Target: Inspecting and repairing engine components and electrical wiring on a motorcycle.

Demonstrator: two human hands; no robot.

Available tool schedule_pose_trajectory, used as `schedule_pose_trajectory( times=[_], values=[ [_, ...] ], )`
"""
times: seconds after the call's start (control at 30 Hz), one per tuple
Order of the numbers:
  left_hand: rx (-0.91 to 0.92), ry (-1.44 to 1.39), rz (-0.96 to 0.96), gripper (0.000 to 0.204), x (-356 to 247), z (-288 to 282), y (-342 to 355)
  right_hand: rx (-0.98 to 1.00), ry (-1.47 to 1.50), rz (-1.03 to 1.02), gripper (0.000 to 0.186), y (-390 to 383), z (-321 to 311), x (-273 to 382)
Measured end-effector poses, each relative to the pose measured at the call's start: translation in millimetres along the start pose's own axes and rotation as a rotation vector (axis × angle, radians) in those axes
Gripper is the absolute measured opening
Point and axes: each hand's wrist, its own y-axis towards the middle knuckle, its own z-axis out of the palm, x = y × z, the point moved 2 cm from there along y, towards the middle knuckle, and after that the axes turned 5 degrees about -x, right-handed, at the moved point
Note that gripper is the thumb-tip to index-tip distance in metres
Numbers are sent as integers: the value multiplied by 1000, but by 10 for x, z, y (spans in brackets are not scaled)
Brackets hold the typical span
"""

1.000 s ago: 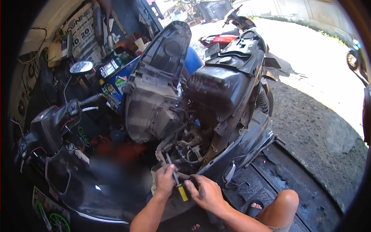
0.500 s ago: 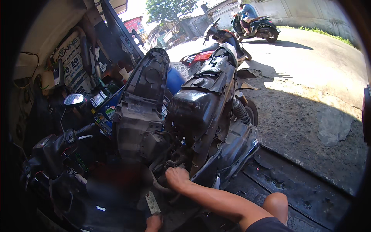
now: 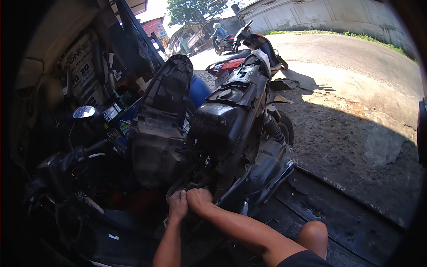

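A partly stripped scooter stands before me, its dark underseat box point(image 3: 215, 120) exposed and its black seat point(image 3: 162, 107) tipped up on the left. Both hands meet at the dark mechanical parts below the box. My right hand point(image 3: 199, 200) is closed there, its fingertips hidden, so what it grips does not show. Against it, on the left, my left hand point(image 3: 178, 204) is closed too, knuckles up, and its grip is likewise hidden. The black rear side panel point(image 3: 262, 173) lies right of my hands, and the coil shock absorber point(image 3: 274, 128) rises behind it.
The handlebar with a round mirror point(image 3: 84, 112) is at the left, near cluttered boxes. A red-and-black scooter point(image 3: 229, 62) is parked beyond. Farther off, a person point(image 3: 219, 32) rides a motorbike. A dark metal floor edge point(image 3: 347, 196) borders rough ground on the right.
My left hand has come up from the lower edge, beside a pale flat piece, to meet my right hand, which stays nearly in place. The distant rider has moved left.
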Motion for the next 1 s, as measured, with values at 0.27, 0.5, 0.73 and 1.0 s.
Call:
schedule_pose_trajectory(
  times=[0.27, 0.5, 0.73, 1.0],
  values=[
    [2, 82, -34, 26, 221, 159, 64, 70, 7, 28, 26, 67, 37, -38],
    [-16, 28, -39, 20, 372, 200, 90, 23, 60, -2, 25, 123, 83, -42],
    [45, -112, -62, 19, 361, 187, 125, 28, 97, -10, 23, 113, 70, -15],
    [39, -57, -144, 19, 79, 183, -1, -3, 154, 26, 21, 58, 61, -22]
  ],
)
